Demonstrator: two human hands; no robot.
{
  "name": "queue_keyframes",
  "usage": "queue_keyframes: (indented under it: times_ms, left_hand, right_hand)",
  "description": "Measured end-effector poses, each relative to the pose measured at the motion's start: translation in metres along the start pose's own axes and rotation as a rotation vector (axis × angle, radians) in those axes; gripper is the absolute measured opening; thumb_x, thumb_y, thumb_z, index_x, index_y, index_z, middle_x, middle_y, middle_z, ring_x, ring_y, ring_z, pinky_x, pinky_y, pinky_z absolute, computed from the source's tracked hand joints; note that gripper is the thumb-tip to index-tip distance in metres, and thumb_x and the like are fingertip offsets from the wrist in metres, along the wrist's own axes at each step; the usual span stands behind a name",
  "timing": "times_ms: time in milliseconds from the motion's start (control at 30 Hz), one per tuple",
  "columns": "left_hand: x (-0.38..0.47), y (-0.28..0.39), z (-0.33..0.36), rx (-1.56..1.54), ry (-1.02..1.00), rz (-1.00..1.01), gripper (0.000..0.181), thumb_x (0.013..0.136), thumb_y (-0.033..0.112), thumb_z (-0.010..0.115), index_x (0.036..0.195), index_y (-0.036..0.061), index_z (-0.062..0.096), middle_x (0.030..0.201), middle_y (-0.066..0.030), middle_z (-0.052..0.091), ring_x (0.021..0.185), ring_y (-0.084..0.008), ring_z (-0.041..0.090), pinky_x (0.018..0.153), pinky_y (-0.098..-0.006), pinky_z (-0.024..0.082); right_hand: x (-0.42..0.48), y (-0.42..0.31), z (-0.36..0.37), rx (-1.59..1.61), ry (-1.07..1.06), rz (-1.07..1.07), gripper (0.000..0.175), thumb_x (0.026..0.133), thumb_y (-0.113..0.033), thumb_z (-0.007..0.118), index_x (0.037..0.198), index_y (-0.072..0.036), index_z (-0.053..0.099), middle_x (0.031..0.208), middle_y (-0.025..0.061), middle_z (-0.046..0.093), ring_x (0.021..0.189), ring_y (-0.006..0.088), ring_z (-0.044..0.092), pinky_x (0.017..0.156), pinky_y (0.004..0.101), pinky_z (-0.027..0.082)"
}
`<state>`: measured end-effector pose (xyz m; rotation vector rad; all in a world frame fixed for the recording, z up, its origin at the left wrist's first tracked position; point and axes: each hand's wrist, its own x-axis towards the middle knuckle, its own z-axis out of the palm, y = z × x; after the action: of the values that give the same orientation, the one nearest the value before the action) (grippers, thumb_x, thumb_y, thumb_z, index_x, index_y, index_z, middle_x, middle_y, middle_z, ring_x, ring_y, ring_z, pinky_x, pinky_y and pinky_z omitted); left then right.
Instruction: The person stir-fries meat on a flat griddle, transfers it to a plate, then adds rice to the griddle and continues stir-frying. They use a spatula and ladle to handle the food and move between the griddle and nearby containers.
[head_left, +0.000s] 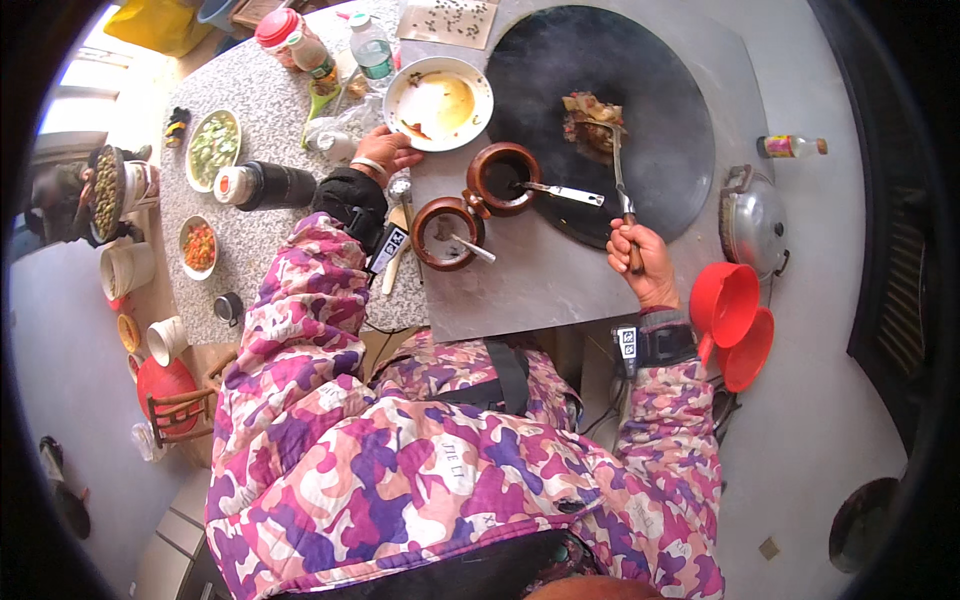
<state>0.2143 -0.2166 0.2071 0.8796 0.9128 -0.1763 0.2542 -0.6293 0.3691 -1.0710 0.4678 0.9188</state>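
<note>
My left hand (388, 152) grips the lower left rim of a white bowl (475, 82), with its fingertips partly hidden. A thin yellowish liquid and dark scraps lie in the bowl. The wooden handle of a metal spatula (619, 172) is in my right hand (642, 259). Its blade is at a small heap of cooked food (592, 112) in a wide black wok (664, 97), where faint steam hangs. Between my hands stand two brown clay pots: the upper pot (474, 176) has a white-handled spoon (574, 196) in dark contents, the lower pot (420, 255) a smaller spoon (480, 251).
Left on the speckled tabletop (277, 127) are a bowl of sliced green vegetables (214, 150), a bowl of chopped red vegetables (199, 247), a black thermos (281, 186) and several bottles. At right are a lidded metal pot (754, 221), red plastic ladles (724, 304) and a bottle (791, 146).
</note>
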Motion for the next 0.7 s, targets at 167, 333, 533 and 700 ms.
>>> queue_keyframes:
  times_ms: [167,333,533,700]
  left_hand:
    - [-0.023,0.001,0.009,-0.032,-0.017,0.042,0.031,0.075,-0.002,0.053,0.105,0.0015,0.045,0.091,-0.0132,0.059,0.073,-0.0239,0.063,0.060,-0.0347,0.056]
    - [-0.073,0.017,0.011,-0.184,-0.139,0.254,0.039,0.076,-0.003,0.049,0.114,0.0017,0.039,0.097,-0.0139,0.060,0.078,-0.0245,0.064,0.067,-0.0357,0.057]
    - [-0.144,0.003,-0.004,-0.307,-0.176,0.343,0.048,0.077,-0.003,0.043,0.123,-0.0005,0.034,0.115,-0.0175,0.053,0.096,-0.0284,0.060,0.080,-0.0387,0.055]
    - [-0.204,-0.026,-0.017,-0.311,-0.054,0.381,0.050,0.078,0.002,0.049,0.126,0.0029,0.034,0.119,-0.0159,0.051,0.103,-0.0282,0.057,0.084,-0.0428,0.053]
  right_hand:
    - [-0.031,-0.045,-0.035,-0.500,0.259,-0.022,0.020,0.083,-0.012,0.053,0.101,-0.003,0.050,0.068,0.0026,0.052,0.046,0.0071,0.040,0.040,0.0221,0.036]
    - [-0.066,-0.130,-0.040,-1.346,0.234,0.015,0.044,0.073,-0.004,0.050,0.118,-0.003,0.048,0.076,0.0049,0.053,0.061,0.0109,0.048,0.053,0.0257,0.040]
    - [-0.015,-0.164,-0.009,-2.211,-0.069,-0.017,0.042,0.070,0.000,0.048,0.111,-0.004,0.056,0.097,0.0227,0.062,0.094,0.0376,0.059,0.079,0.0407,0.046]
    - [0.066,-0.164,0.016,-2.353,0.059,-0.279,0.038,0.074,-0.002,0.047,0.108,-0.010,0.061,0.096,0.0204,0.063,0.092,0.0379,0.059,0.081,0.0422,0.047]
